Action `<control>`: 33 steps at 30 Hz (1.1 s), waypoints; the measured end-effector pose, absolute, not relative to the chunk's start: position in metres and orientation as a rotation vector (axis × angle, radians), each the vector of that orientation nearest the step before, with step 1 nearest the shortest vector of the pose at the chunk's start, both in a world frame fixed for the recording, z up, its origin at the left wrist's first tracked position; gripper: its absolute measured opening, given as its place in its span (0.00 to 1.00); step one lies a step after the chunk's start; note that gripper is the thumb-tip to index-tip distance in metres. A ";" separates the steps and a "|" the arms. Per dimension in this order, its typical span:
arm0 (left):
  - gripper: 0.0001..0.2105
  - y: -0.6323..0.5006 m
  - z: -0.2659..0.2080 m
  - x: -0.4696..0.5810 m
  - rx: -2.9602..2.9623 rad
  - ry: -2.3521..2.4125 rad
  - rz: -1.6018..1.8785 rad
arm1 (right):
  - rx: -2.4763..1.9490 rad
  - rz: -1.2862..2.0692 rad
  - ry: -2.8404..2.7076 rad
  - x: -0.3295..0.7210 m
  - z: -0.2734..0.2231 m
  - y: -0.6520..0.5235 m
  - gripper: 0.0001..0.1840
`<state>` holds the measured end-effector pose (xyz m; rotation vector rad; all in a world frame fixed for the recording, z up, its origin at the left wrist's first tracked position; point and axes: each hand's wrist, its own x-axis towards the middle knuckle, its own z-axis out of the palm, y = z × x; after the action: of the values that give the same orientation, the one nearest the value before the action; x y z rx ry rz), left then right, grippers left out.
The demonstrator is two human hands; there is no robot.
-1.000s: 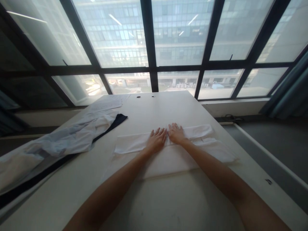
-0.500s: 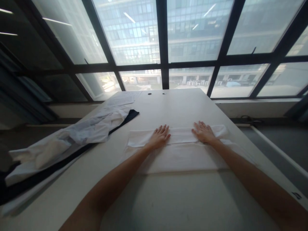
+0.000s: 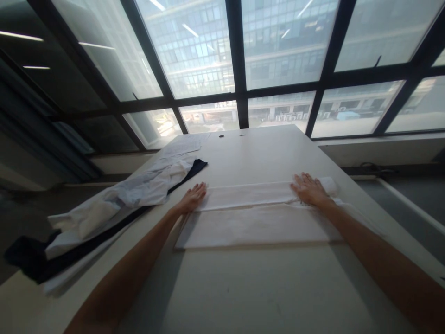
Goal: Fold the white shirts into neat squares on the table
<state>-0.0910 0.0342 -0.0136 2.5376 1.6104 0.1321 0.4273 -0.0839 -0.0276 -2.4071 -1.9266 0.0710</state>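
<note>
Palms down and not gripping, both hands press on white cloth: the left hand (image 3: 192, 198) is laid flat with its fingers close together, while the right hand (image 3: 310, 189) has its fingers slightly spread. Thin printed white paper sheets (image 3: 182, 144) lie at eleven o'clock on the broad white tabletop (image 3: 264, 157), but their faint marks are too small to read. Folded into a long flat rectangle, the thin white cloth (image 3: 253, 227) lies in the middle of the table, crosswise before the person. A narrow band runs along its twelve o'clock side — smooth, with a slightly uneven inner edge — and a wider panel spreads on its six o'clock side, ending in a nearly straight edge. Its right end looks puffed and rounded beside the right hand, and a sheer, rumpled part trails toward four o'clock past the right forearm. The left hand rests at the cloth's ten o'clock corner; the right hand lies on the band near two o'clock, fingertips reaching about its far edge. At nine to ten o'clock sits a crumpled heap of sheer white fabric (image 3: 142, 188), over a long dark navy cloth (image 3: 198, 167) — well apart from the folded piece.
</note>
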 end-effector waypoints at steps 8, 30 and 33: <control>0.26 -0.016 0.020 0.043 2.646 1.402 0.462 | -2.413 0.036 -1.946 0.428 -0.030 -0.083 0.36; 0.20 -0.074 -0.018 0.174 2.852 0.889 0.365 | -2.743 0.082 -1.204 0.513 -0.015 -0.105 0.35; 0.21 -0.073 -0.017 0.174 2.843 0.893 0.364 | -2.764 0.003 -1.035 0.523 -0.009 -0.120 0.35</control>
<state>0.1736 -0.0734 -0.0175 2.8425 0.8935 0.3638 0.5233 -0.1198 -0.0087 -2.7636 -1.0352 0.0028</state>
